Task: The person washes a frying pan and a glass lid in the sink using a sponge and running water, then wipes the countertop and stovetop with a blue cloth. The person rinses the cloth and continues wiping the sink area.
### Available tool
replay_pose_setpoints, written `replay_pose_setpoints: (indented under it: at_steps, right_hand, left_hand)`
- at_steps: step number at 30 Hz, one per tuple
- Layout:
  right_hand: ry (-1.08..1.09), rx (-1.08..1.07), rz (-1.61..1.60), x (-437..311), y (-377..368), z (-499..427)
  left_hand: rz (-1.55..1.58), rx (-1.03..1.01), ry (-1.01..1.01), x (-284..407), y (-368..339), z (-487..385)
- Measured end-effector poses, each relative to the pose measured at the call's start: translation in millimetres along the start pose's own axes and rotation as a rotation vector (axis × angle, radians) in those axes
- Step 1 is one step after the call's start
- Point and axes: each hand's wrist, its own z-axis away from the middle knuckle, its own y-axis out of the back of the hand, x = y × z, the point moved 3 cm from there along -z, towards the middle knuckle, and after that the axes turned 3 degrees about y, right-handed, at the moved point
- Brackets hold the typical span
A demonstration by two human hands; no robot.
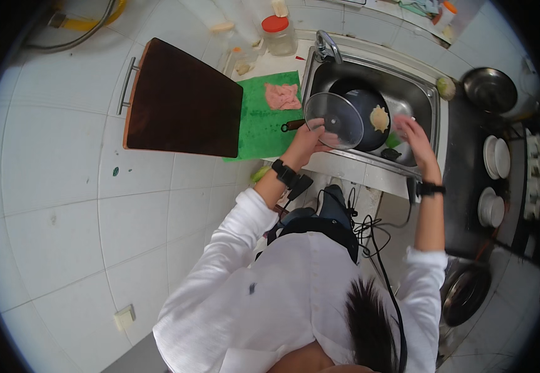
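My left hand [308,140] grips the edge of a round glass lid [344,114], tilted above the left side of the steel sink [311,70]. Blurred by motion, my right hand [417,140] hovers over the sink's right side, fingers apart, with no held thing visible. A dark wok [359,100] sits in the basin, and its wooden handle [294,125] reaches out to the left. Inside the wok is a pale, scalloped scrubber [379,119]. Beside the wok lie a green item [393,141] and a dark object [391,154], both unclear.
A faucet [328,46] stands behind the basin. Left are a green mat [263,126] with a crumpled pink cloth [281,96], a red-lidded jar [279,37] and a large dark board [183,100]. White dishes [496,157] and a metal pan [489,89] are right. Black cables [375,233] hang below.
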Motion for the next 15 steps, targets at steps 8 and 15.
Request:
replay_pose_setpoints:
  at_steps: [8,15]
  right_hand:
    - [0.548,-0.144,0.309,15,-105,-296]
    - [0.714,-0.195,0.545,48,-85,-308]
  left_hand:
    - [0.124,0.196,0.182,3,-7,-102]
    - [0.214,0.222,0.157,8,-6,-157]
